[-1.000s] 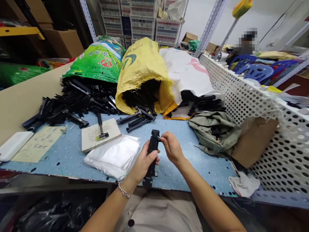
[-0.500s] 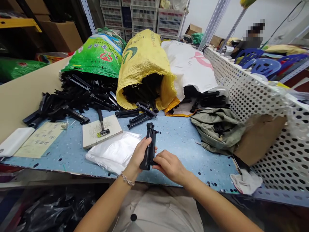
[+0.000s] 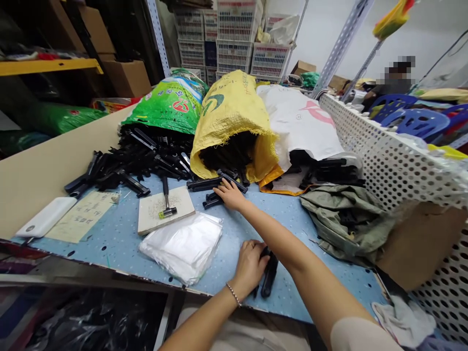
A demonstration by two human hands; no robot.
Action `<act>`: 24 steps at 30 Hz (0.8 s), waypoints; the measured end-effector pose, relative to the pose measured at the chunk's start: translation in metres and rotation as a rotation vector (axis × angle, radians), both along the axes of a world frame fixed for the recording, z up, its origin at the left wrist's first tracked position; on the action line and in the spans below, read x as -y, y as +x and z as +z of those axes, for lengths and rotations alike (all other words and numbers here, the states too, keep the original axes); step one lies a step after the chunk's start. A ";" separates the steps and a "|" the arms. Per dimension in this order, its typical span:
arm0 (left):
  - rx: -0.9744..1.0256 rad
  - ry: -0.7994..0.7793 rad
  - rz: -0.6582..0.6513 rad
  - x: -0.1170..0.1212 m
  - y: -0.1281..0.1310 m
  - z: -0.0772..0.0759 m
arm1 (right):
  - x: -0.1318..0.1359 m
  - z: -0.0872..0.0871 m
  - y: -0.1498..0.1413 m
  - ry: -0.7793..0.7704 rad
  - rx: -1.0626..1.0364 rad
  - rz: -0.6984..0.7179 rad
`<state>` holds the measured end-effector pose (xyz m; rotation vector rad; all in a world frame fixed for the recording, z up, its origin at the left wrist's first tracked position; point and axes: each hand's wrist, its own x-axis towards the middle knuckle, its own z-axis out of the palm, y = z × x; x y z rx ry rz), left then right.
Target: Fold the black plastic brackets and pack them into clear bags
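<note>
**Hands apart on the desk: one on a black part at the front edge, one on black bars by the sacks**

The left hand sits near the front edge of the blue speckled desk, curled over the upper end of a long black plastic part, which lies on the desk with its lower end just short of that edge. The fingers wrap it, though their tips are partly hidden. The right hand reaches far forward, spread palm-down on black plastic bars at the mouth of a yellow woven sack.

A stretch of blue desk lies between the two hands, with the right forearm passing over it. A bundle of clear plastic bags lies just left of the left hand, and an olive cloth bag lies to the right, well apart. A white perforated metal panel walls the desk's right side, and a beige board runs along the left.

Further left, a small mallet rests on a pale board, beside a heap of black plastic parts spilling from a green woven sack. White crates stack up behind, and a blurred person sits beyond the panel.
</note>
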<state>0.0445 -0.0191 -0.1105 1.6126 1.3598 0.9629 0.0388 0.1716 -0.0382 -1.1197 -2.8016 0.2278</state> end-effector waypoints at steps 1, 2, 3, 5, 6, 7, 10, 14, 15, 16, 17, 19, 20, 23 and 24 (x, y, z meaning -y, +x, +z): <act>0.077 -0.037 0.035 -0.003 -0.007 0.000 | -0.004 0.001 -0.001 -0.009 0.007 0.002; 0.179 -0.071 0.098 -0.008 -0.016 0.001 | -0.004 0.004 0.001 -0.013 0.001 -0.007; 0.292 -0.093 0.192 -0.014 -0.027 0.003 | -0.001 0.006 0.004 -0.014 -0.011 -0.022; 0.501 -0.100 0.389 -0.027 -0.051 0.012 | 0.016 0.011 0.015 -0.025 -0.038 -0.047; 0.579 -0.086 0.457 -0.032 -0.062 0.018 | 0.028 0.013 0.022 -0.052 -0.078 -0.028; 0.635 -0.070 0.490 -0.037 -0.072 0.025 | 0.042 0.015 0.030 -0.092 -0.136 0.006; 0.707 -0.091 0.426 -0.038 -0.089 0.046 | 0.081 0.018 0.055 -0.243 -0.456 0.093; 0.723 -0.290 0.241 -0.019 -0.084 0.068 | 0.103 0.023 0.078 -0.168 -0.765 -0.062; 0.724 -0.321 0.203 -0.013 -0.080 0.071 | 0.103 0.023 0.080 -0.144 -0.774 -0.048; 0.719 -0.335 0.178 -0.009 -0.077 0.074 | 0.103 0.022 0.081 -0.135 -0.759 -0.022; 0.702 -0.333 0.168 -0.006 -0.075 0.076 | 0.103 0.020 0.081 -0.140 -0.739 -0.014; 0.637 -0.308 0.177 -0.003 -0.073 0.080 | 0.106 0.014 0.080 -0.193 -0.727 -0.080; 0.599 -0.291 0.185 -0.003 -0.074 0.082 | 0.109 0.011 0.081 -0.232 -0.735 -0.131; 0.529 -0.268 0.196 -0.008 -0.081 0.086 | 0.126 0.006 0.087 -0.290 -0.782 -0.210; 0.521 -0.269 0.203 -0.010 -0.084 0.087 | 0.134 0.006 0.089 -0.290 -0.786 -0.181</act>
